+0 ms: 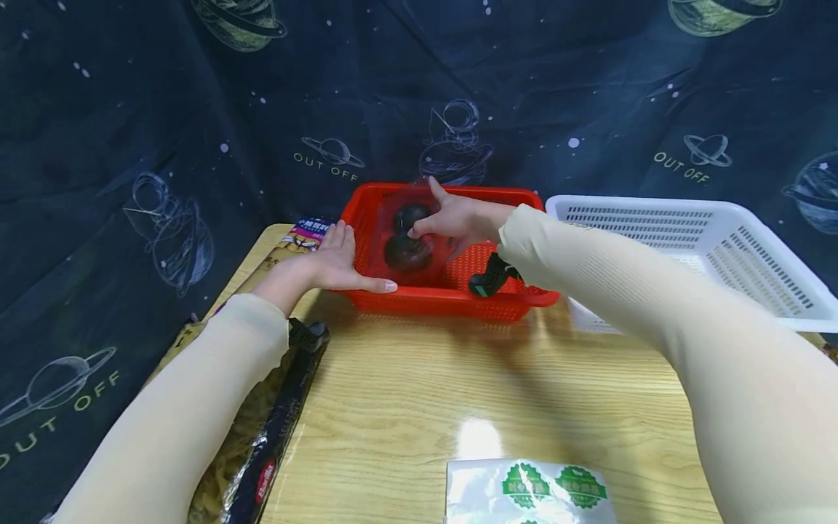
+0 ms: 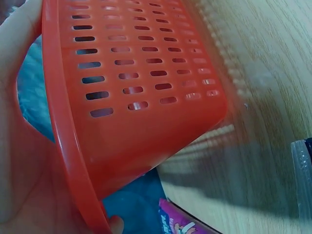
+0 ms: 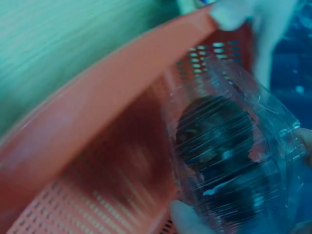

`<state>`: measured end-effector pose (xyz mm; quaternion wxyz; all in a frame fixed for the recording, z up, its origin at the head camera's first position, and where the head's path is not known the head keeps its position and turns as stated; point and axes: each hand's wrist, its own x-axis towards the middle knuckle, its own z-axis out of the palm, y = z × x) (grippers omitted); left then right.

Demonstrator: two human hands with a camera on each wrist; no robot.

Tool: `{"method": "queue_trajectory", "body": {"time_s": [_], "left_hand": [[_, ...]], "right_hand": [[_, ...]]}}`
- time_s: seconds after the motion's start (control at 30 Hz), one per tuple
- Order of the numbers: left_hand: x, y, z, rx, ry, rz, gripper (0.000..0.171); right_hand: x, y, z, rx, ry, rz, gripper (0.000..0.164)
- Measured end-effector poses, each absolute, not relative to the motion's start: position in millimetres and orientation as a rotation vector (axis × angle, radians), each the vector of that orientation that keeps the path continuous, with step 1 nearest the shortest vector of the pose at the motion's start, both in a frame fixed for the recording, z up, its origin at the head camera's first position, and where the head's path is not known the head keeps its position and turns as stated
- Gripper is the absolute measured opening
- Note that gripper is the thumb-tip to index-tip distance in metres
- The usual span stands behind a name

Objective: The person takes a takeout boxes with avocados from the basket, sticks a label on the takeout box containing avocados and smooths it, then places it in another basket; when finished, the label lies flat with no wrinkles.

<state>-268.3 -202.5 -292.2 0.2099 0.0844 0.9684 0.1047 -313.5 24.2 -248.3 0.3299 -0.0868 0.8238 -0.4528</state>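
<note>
My right hand (image 1: 458, 218) grips a clear plastic pack (image 3: 280, 131) inside the red basket (image 1: 432, 300). Two dark round fruits (image 1: 407, 252), possibly avocados, show through the clear plastic. In the right wrist view, fingertips (image 3: 304, 141) touch one side of the pack, and the thumb is near its other side. My left hand (image 1: 330, 263) rests against the basket's left end, its fingers straight and its thumb spread along the front rim. The left wrist view shows that palm against the red rim (image 2: 63, 131).
A white basket (image 1: 661, 204) stands right of the red one. Along the table's left side lie a Barilla pasta bag (image 1: 262, 444) and a purple-and-gold packet (image 1: 308, 234). A white packet with green badges (image 1: 478, 487) lies at the front. A dark space-print cloth (image 1: 556, 94) hangs behind.
</note>
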Motion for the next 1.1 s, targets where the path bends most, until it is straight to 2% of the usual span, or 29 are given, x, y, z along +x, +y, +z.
{"method": "queue_trajectory", "body": {"time_s": [0.27,0.5,0.63,0.87,1.1], "left_hand": [[-267,-206,-291,0.259,2.696,0.284,0.140],[-268,-204,-288,0.283,2.710,0.270,0.136],[-267,-202,-288,0.286,2.708,0.280,0.135],[-265,-198,-289,0.294,2.691,0.295,0.136],[-266,-199,-289,0.300,2.677,0.289,0.139]], "right_hand": [[-290,77,-210,-0.288,2.154,-1.339,0.106],[-238,132,-195,-0.356,2.097,-1.502,0.098],[-197,163,-215,-0.438,2.025,-1.579,0.092],[-126,200,-270,-0.503,2.088,-1.531,0.088],[-91,204,-322,-0.540,1.945,-1.632,0.091]]}}
